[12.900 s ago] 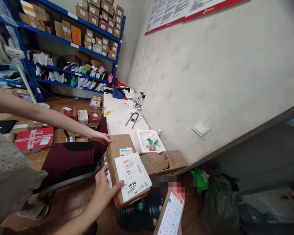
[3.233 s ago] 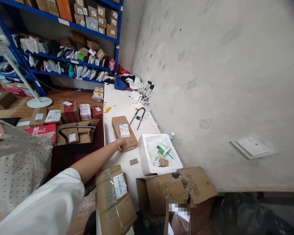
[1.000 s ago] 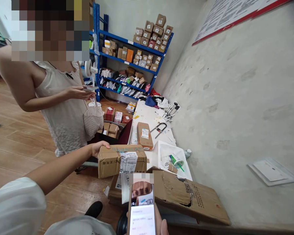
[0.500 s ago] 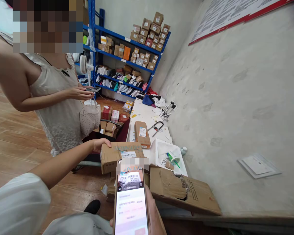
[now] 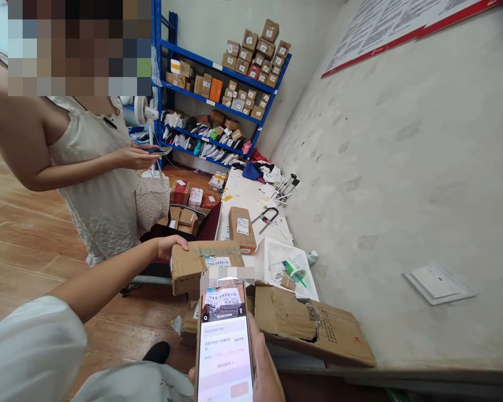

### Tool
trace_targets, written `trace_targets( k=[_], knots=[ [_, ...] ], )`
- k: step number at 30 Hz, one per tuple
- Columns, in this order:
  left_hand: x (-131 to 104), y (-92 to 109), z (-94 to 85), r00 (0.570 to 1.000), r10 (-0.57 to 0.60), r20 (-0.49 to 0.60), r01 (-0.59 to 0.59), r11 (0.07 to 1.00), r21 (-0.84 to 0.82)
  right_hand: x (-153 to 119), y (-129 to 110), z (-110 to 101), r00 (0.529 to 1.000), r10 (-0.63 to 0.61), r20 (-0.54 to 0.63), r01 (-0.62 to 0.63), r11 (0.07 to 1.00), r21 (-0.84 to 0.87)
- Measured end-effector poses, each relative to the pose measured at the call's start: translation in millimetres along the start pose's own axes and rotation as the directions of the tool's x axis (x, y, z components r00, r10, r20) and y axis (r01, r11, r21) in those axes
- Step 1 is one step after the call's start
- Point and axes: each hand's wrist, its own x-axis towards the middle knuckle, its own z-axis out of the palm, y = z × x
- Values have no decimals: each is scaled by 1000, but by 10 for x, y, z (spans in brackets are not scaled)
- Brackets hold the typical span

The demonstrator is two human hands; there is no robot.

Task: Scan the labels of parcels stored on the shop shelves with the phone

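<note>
- My left hand (image 5: pixel 170 246) grips the taped cardboard parcel (image 5: pixel 193 267) at its 9 o'clock end, above the tabletop (image 5: pixel 245 198) edge.
- My right hand (image 5: pixel 262 365) clasps the smartphone (image 5: pixel 224 343); its screen frames the parcel's label, so scanning seems underway, unconfirmed.

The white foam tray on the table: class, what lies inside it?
Inside the white foam tray lie a green-and-white tube, a small brown piece and a white labelled item. The torn cardboard box covers its near edge, so anything there is hidden.
</note>
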Motion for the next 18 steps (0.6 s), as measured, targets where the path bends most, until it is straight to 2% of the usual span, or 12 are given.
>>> trace_targets(
  k=[4,10,14,18],
  knots=[
    [20,-8,-11,1000,9,2,-9,1000,-8,31,-6,-39,1000,29,3,-29,999,-16],
    [43,4,-13,1000,-2,4,2,1000,-18,18,-109,10,993,26,117,-22,999,-36],
    [52,9,8,1000,-2,-12,2,1000,-27,18,-163,81,993,69,101,-65,997,-42],
    [103,-58,145,998,48,-27,-50,998,-43,135,-29,-1,988,-10,153,8,1000,15]
  ],
)
